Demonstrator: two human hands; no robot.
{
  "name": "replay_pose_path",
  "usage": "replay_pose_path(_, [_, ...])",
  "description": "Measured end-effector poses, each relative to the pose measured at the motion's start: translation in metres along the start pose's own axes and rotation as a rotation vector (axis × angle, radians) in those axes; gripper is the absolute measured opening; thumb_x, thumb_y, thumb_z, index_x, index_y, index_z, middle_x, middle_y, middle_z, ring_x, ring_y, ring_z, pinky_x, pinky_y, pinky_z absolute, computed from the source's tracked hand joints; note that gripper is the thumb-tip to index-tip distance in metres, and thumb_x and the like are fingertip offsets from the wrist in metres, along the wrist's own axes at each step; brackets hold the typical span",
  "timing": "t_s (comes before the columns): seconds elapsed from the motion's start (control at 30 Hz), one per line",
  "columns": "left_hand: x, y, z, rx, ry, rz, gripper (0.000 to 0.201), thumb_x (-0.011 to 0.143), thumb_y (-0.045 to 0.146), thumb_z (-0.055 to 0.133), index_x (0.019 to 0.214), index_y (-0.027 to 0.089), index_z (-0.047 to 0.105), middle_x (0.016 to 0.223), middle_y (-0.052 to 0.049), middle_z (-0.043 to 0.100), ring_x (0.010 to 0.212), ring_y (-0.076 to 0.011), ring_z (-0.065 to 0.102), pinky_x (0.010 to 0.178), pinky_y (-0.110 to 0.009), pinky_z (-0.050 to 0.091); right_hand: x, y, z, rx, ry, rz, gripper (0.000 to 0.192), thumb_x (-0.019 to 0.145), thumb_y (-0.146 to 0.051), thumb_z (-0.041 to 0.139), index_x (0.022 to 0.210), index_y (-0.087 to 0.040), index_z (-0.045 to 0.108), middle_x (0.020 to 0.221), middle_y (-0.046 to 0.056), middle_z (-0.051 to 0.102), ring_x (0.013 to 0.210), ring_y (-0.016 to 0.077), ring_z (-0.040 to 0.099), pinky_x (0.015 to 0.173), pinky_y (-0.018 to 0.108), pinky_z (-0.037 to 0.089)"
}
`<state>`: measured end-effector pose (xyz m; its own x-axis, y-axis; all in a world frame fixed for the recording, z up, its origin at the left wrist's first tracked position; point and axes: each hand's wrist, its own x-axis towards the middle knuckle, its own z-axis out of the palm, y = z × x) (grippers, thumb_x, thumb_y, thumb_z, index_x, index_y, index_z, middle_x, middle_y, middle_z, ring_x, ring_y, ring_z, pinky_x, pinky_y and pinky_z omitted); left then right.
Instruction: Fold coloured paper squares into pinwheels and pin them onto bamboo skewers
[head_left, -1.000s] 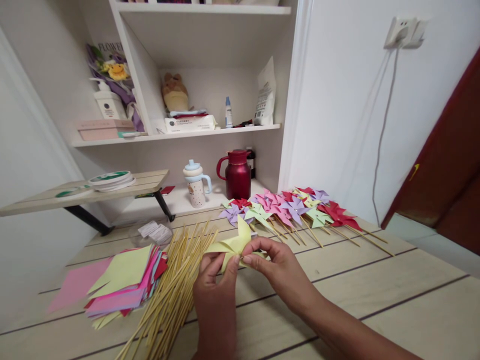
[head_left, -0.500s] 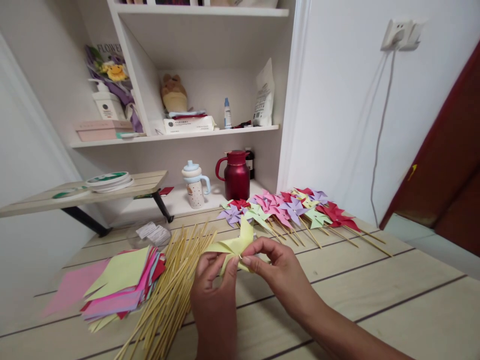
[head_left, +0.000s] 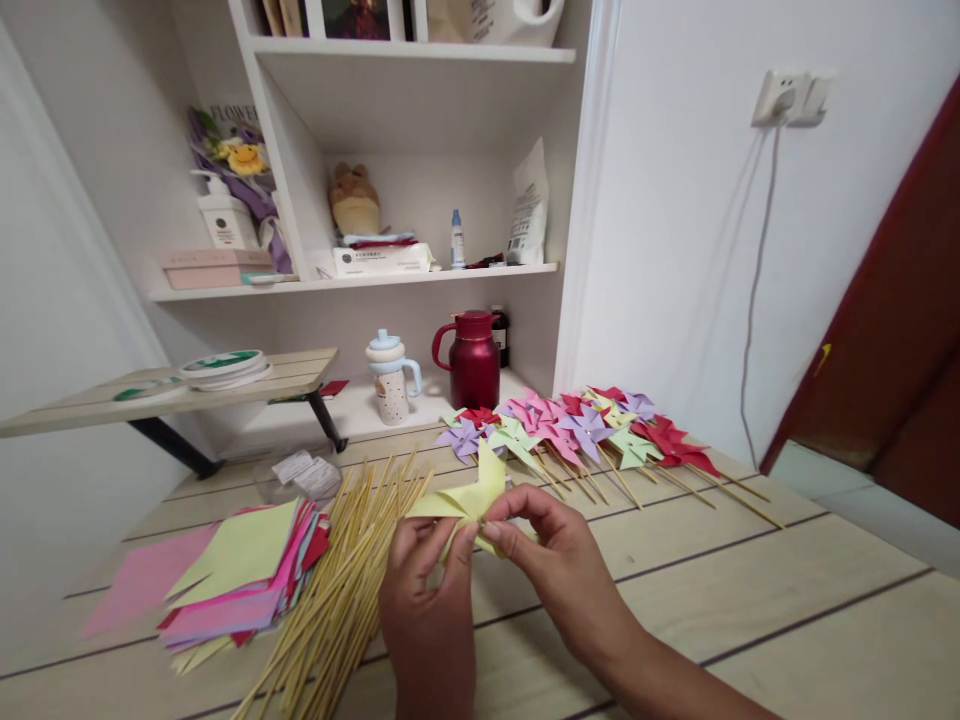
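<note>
While capitals reading "FLOWE" show behind the purple-wrapped bouquet (head_left: 238,165), their end cut off by the shelf upright, the print on the white pump bottle (head_left: 227,222), wipes packet (head_left: 381,260) and stand-up pouch (head_left: 529,205) is too small to read. A pale-yellow paper pinwheel (head_left: 489,478), its blades curled and pointed, is held up above the plank tabletop (head_left: 720,610), in front of the bamboo sticks (head_left: 352,570) and finished pinwheels (head_left: 559,425). The left hand (head_left: 429,590) grips its near side between thumb and fingers; the right hand (head_left: 551,550) pinches its centre with thumb and forefinger. Smooth, thin sticks fan out just beside the left hand, and flat coloured sheets (head_left: 240,550) with slit edges are piled beyond them. Dark-seamed planks stretch from the right forearm to the table's right edge, giving that elbow room sideways; the sticks crowd the left.
</note>
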<state>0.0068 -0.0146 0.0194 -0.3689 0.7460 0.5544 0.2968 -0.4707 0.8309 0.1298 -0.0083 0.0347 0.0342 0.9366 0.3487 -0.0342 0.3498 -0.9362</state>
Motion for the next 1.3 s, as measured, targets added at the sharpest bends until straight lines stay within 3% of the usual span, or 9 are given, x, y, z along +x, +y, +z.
replay_pose_path(0.37, [0.003,0.005,-0.003,0.039,-0.010,0.054,0.009,0.076,0.030,0.070,0.073,0.024,0.075,0.077,0.000,0.064,0.073,-0.0138,0.064,0.068,-0.019,0.050,-0.003,0.004,0.006,0.126,0.100,-0.041,0.028,0.075,-0.025,0.076,0.086,-0.025,0.050,0.082,-0.004,0.057,0.083,0.0157,0.058,0.074,0.027,0.045])
replay_pose_path(0.47, [0.003,0.009,-0.002,0.036,0.017,0.066,0.009,0.076,0.029,0.070,0.070,0.023,0.075,0.076,0.000,0.064,0.071,-0.0141,0.064,0.067,-0.019,0.051,-0.004,0.002,0.007,0.189,0.087,0.015,0.041,0.074,-0.026,0.078,0.103,-0.028,0.049,0.082,-0.004,0.063,0.083,0.0172,0.062,0.077,0.030,0.048])
replay_pose_path(0.63, [0.003,0.008,-0.003,0.035,0.025,0.081,0.008,0.076,0.028,0.070,0.071,0.023,0.075,0.077,0.000,0.065,0.073,-0.0147,0.064,0.068,-0.020,0.051,-0.005,-0.001,0.007,0.244,0.078,0.080,0.079,0.072,-0.027,0.080,0.139,-0.032,0.037,0.081,-0.004,0.066,0.080,0.0174,0.065,0.083,0.034,0.049])
replay_pose_path(0.73, [0.002,0.005,-0.004,0.044,-0.001,0.076,0.007,0.076,0.028,0.070,0.073,0.023,0.075,0.078,0.000,0.065,0.074,-0.0144,0.064,0.070,-0.020,0.051,-0.003,-0.002,0.007,0.274,0.016,0.067,0.065,0.075,-0.026,0.078,0.134,-0.029,0.051,0.091,-0.001,0.069,0.086,0.0189,0.066,0.085,0.034,0.050])
replay_pose_path(0.87, [0.001,0.003,-0.004,0.034,-0.005,0.086,0.007,0.077,0.027,0.070,0.074,0.024,0.075,0.080,0.001,0.065,0.077,-0.0136,0.065,0.072,-0.019,0.051,-0.002,-0.001,0.006,0.204,-0.047,0.020,0.025,0.078,-0.025,0.075,0.103,-0.023,0.073,0.101,0.004,0.073,0.096,0.0227,0.065,0.090,0.036,0.049])
replay_pose_path(1.07, [0.001,-0.001,-0.002,0.061,0.063,0.113,0.007,0.074,0.029,0.071,0.072,0.024,0.076,0.082,-0.001,0.067,0.077,-0.0152,0.065,0.072,-0.022,0.052,-0.005,0.002,0.006,0.219,-0.032,0.048,0.024,0.076,-0.030,0.076,0.099,-0.023,0.073,0.099,0.004,0.074,0.096,0.0228,0.065,0.090,0.036,0.048])
replay_pose_path(1.2, [-0.002,-0.006,-0.001,0.083,0.043,0.088,0.009,0.074,0.032,0.071,0.074,0.025,0.078,0.085,-0.003,0.069,0.080,-0.0182,0.066,0.075,-0.027,0.052,-0.005,0.003,0.004,0.167,0.039,0.059,0.018,0.072,-0.031,0.080,0.083,-0.022,0.069,0.078,-0.002,0.068,0.076,0.0177,0.060,0.073,0.029,0.047])
replay_pose_path(1.3, [-0.003,-0.008,-0.002,0.099,0.012,0.071,0.011,0.075,0.032,0.070,0.076,0.026,0.078,0.087,-0.004,0.069,0.083,-0.0196,0.066,0.077,-0.029,0.052,-0.006,0.002,0.003,0.149,0.043,0.053,0.018,0.072,-0.030,0.080,0.079,-0.022,0.066,0.074,-0.003,0.063,0.073,0.0162,0.056,0.070,0.027,0.045])
